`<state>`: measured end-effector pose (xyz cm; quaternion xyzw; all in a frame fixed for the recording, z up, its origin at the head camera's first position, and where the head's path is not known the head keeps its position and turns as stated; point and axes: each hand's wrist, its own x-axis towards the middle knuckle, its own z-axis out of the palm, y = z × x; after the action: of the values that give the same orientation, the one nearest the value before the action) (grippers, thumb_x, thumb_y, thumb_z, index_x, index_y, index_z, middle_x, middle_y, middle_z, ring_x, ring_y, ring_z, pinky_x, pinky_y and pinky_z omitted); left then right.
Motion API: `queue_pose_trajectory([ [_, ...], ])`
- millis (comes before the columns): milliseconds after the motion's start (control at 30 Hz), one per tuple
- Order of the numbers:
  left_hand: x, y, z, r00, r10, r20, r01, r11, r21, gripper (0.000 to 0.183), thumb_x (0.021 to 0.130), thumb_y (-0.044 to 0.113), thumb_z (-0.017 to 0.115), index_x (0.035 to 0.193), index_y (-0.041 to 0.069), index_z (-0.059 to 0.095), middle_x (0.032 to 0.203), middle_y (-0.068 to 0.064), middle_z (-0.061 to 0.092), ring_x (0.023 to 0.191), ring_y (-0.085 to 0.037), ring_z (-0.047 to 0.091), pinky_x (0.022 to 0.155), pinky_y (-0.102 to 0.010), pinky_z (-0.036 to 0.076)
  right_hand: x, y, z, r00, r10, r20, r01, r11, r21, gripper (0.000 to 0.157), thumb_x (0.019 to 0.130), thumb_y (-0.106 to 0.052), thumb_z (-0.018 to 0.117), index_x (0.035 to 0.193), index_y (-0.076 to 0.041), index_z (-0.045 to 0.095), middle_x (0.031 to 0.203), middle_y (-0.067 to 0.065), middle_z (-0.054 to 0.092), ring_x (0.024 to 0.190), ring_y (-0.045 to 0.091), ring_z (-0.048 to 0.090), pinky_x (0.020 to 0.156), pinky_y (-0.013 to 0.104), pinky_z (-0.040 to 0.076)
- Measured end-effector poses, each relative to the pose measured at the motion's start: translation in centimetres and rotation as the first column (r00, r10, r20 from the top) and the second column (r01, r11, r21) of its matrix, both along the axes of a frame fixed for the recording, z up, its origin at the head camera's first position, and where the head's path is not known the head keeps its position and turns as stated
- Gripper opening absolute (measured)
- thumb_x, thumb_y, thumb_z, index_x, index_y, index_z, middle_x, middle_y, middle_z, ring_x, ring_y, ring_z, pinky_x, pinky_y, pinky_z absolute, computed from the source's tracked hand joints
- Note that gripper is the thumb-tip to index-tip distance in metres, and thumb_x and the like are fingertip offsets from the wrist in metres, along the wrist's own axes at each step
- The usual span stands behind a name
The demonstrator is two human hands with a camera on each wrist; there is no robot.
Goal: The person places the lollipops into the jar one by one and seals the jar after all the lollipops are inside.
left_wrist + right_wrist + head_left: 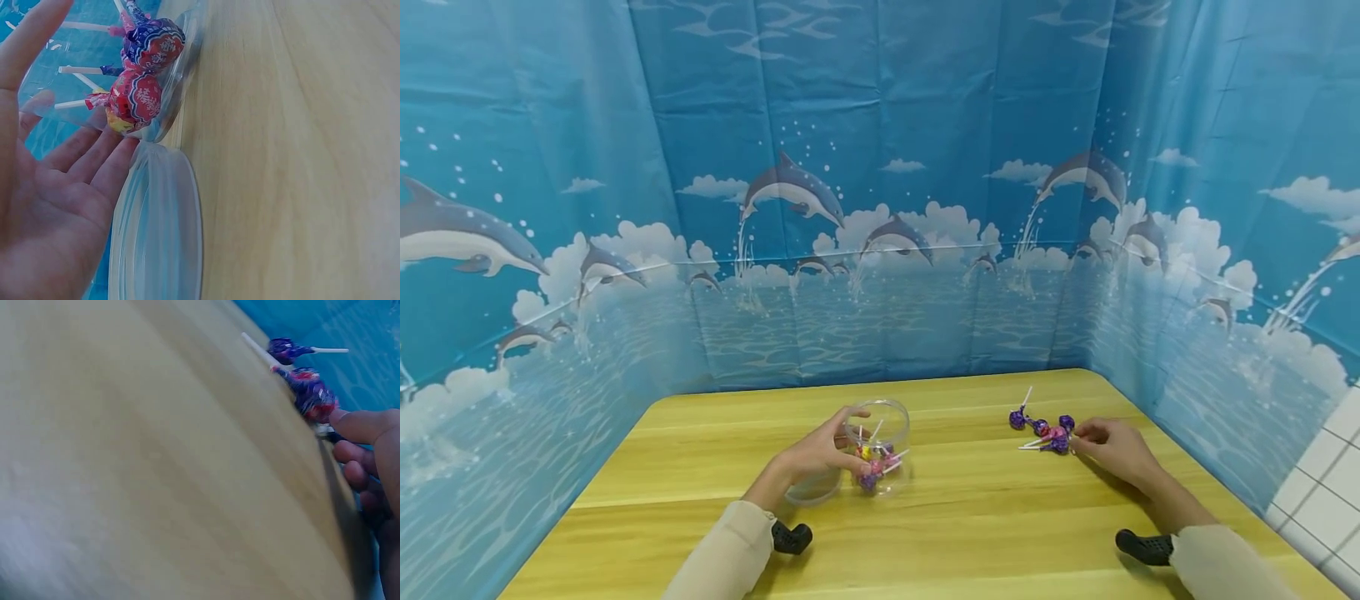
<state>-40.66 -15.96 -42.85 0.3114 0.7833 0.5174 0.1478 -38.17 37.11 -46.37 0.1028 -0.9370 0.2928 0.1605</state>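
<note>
Left grip curls round the clear jar, right grip pinches a purple-wrapped lollipop, more lollipops just beyond it!

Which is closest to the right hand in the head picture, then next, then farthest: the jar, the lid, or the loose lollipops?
1. Loose lollipops: at the right hand, on its left side.
2. Jar: farther left.
3. Lid: farthest left, past the jar.

A wood-grain table bears a clear jar, a lid and several lollipops.
</note>
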Motion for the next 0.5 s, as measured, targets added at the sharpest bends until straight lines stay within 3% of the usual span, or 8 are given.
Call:
queue_pose_trajectory([
  [200,-0.03,0.06,-0.10,1.000,0.000,0.006,0.000,1.000,0.005,0.079,0.094,0.017,0.078,0.158,0.022,0.033,0.147,-0.017,0.050,0.140,-0.039,0.044,0.110,-0.057,0.040,-0.25,-0.74,-0.49,0.999,-0.032,-0.019,0.032,0.998,0.046,0.026,0.095,-0.026,0.076,0.103,-0.001,0.076,0.086,-0.002,0.068,0.079,0.020,0.063,0.072,0.043,0.052],
  [500,-0.18,0.03,-0.34,1.000,0.001,-0.002,-0.001,1.000,0.000,0.080,0.093,0.018,0.079,0.158,0.023,0.033,0.147,-0.015,0.050,0.138,-0.035,0.046,0.112,-0.056,0.039,-0.14,-0.78,-0.44,0.995,-0.095,-0.042,0.097,0.994,0.051,0.016,0.092,-0.005,0.066,0.100,0.004,0.076,0.092,0.014,0.072,0.084,0.035,0.065,0.075,0.054,0.053],
])
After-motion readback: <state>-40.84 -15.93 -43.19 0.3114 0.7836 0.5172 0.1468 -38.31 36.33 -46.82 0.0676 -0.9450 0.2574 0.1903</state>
